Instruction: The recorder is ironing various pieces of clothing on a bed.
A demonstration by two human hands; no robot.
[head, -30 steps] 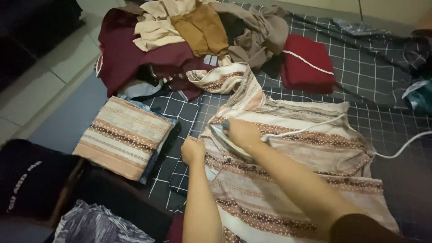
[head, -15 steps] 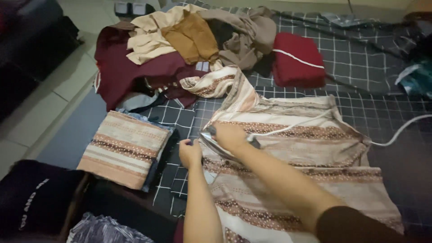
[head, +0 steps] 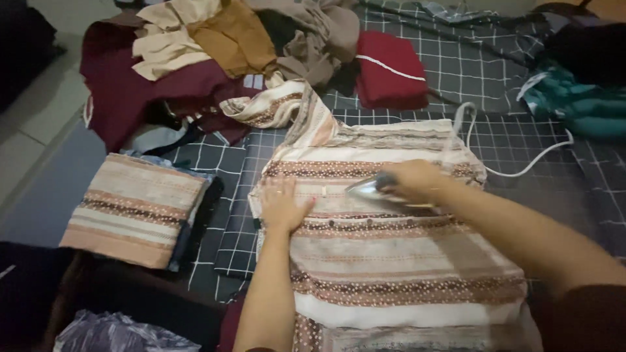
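A striped beige and brown garment (head: 391, 261) lies spread on a dark checked cloth (head: 521, 140). My right hand (head: 411, 182) grips the handle of a clothes iron (head: 366, 190) resting on the garment's upper part, tip pointing left. My left hand (head: 282, 203) lies flat, fingers apart, on the garment's left side just left of the iron. The iron's white cord (head: 521, 166) loops away to the right.
A folded striped cloth (head: 134, 208) sits on a small stack at left. A heap of maroon, beige and brown clothes (head: 195, 58) and a folded red cloth (head: 390, 72) lie at the back. Teal fabric (head: 580, 107) is at right, dark items at bottom left.
My right hand slid the iron rightward across the garment. My left hand opened from a pinch at the left edge to lie flat on the fabric. The view shifted right.
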